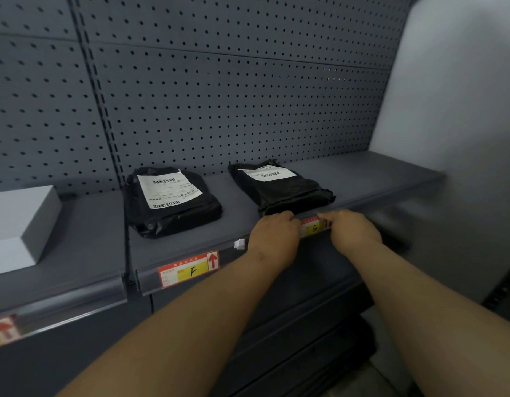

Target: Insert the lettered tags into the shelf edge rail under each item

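Both forearms reach in from the bottom of the view to the shelf's front edge. The left hand (272, 233) and the right hand (352, 229) sit knuckles up, fingers bent over the two ends of the G tag (314, 228). They appear to pinch it against the rail (232, 257), though the thumbs are hidden. The tag lies in the rail between the hands, just below the right black parcel (279, 187), and whether it is fully seated cannot be told.

The tag looks like thin printed card: light, flexible, easy to crease. It is probably best held by its short ends and bowed slightly, so the long edges slip under the rail's lips. Hard pressure in the middle could buckle it.

Left along the same rail a small white clip (239, 244) sits near the left wrist, then the F tag (189, 270), seated under the left black parcel (173, 202). Further left, on the next bay, a third tag (3, 330) is cut off by the frame, its letter unreadable, below a white box (16, 224).

In all there are three tags, two black parcels with white labels, one white box and one clip. The grey shelf (362, 179) is backed by pegboard (219, 96).
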